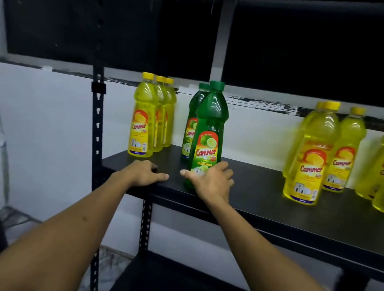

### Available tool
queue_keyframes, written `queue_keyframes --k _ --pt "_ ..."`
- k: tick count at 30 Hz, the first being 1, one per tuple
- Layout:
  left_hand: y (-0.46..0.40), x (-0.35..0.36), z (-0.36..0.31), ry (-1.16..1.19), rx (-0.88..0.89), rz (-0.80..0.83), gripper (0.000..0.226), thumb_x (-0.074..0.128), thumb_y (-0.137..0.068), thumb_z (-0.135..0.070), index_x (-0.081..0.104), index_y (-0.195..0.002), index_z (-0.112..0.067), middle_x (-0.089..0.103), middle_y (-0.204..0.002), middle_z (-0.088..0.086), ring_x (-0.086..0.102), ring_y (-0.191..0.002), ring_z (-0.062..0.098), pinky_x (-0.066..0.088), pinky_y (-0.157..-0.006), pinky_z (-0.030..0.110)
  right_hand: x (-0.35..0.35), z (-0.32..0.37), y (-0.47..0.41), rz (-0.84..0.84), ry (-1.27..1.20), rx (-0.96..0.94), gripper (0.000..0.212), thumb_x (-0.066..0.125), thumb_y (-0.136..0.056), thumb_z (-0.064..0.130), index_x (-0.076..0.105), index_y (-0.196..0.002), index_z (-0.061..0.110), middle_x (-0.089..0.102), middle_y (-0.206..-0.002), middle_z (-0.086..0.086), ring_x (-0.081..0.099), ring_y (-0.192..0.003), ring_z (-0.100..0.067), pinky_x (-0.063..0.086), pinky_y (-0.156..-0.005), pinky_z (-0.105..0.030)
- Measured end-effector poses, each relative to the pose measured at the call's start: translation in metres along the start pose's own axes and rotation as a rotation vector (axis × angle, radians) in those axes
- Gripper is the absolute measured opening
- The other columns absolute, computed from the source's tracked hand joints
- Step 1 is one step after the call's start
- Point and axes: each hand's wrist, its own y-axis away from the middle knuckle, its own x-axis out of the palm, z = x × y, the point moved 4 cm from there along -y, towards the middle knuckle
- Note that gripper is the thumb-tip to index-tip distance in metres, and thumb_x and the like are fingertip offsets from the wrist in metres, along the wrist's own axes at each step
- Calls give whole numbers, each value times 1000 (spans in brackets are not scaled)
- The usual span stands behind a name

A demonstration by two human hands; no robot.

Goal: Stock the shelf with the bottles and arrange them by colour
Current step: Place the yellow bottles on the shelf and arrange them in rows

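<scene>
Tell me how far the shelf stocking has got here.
Done: three yellow bottles lined up at the shelf's left end, a green bottle behind. In hand: the right hand grips the front green bottle; the left hand rests on the shelf. Left: the right yellow bottles stand apart, ungrouped.

Both forearms are bare and extend forward from the bottom of the view. The left arm enters at 7 o'clock and runs up toward centre. The left hand (145,173) lies palm down at about 10 o'clock of centre, fingers loosely curled, thumb pointing toward 3 o'clock; it rests on the front edge of the shelf (276,207) and holds nothing. The right arm enters at 5 o'clock and converges toward the same area. The right hand (212,179) sits just beside the left, at its 3 o'clock. Its thumb and fingers curl round the base of the green bottle (209,133), gripping it upright.
</scene>
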Motion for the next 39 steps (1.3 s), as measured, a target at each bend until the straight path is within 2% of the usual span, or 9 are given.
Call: queue_keyframes --k 5,9,12,15,20,27,29,33,39 --pt "3 2 1 74 6 -69 72 59 -85 -59 52 -138 -11 54 -141 8 52 -127 25 43 -104 38 -2 -12 -8 166 -20 -109 93 84 -63 52 32 -126 8 44 -131 -18 46 -122 -34 45 -99 -44" --pt "12 -4 -14 405 48 -332 47 71 -86 -33 62 -125 -10 64 -124 7 58 -116 21 44 -92 28 -27 -41 -24 332 -51 -88 76 85 -69 35 45 -128 10 53 -131 -12 54 -117 -24 47 -92 -33" --pt "17 0 -39 750 83 -241 73 79 -75 -43 52 -137 -17 63 -124 4 58 -116 20 48 -99 36 -50 -67 -42 276 98 -95 47 81 -75 36 59 -109 12 61 -118 -9 54 -100 -19 43 -83 -28" --pt "21 7 -72 800 116 -143 102 85 -66 -44 31 -148 -17 57 -130 5 57 -116 21 49 -99 42 -58 -83 -59 207 186 -76 32 78 -75 44 62 -81 17 69 -99 -7 60 -89 -22 49 -80 -32" --pt "13 19 -92 682 126 -248 86 94 -58 -26 46 -127 -10 57 -113 -3 57 -98 12 46 -83 24 -45 -76 -74 167 377 -118 36 65 -78 58 60 -80 22 62 -112 -8 57 -106 -30 49 -91 -42" --pt "-32 18 -64 786 75 -233 82 95 -52 -19 55 -123 -8 70 -114 2 68 -99 18 53 -96 42 -25 -73 -92 245 459 -208 47 50 -90 54 56 -120 19 55 -130 -10 51 -120 -32 41 -99 -46" --pt "-45 16 -59 808 63 -239 69 92 -58 -13 56 -117 -8 70 -111 4 68 -99 20 53 -96 42 -20 -76 -100 287 431 -219 52 49 -91 55 53 -127 19 56 -133 -7 51 -122 -30 41 -101 -46" --pt "-67 14 -55 853 45 -242 48 85 -67 -3 57 -105 -11 69 -107 7 66 -96 22 52 -93 38 -11 -78 -116 287 428 -205 58 49 -87 62 54 -125 18 59 -130 -6 54 -119 -29 42 -102 -45" --pt "-96 23 -46 895 98 -254 48 85 -68 -2 63 -112 -1 72 -108 9 69 -95 20 56 -88 36 -3 -83 -136 276 441 -204 60 50 -84 67 57 -115 15 62 -121 -10 58 -110 -31 47 -94 -41"
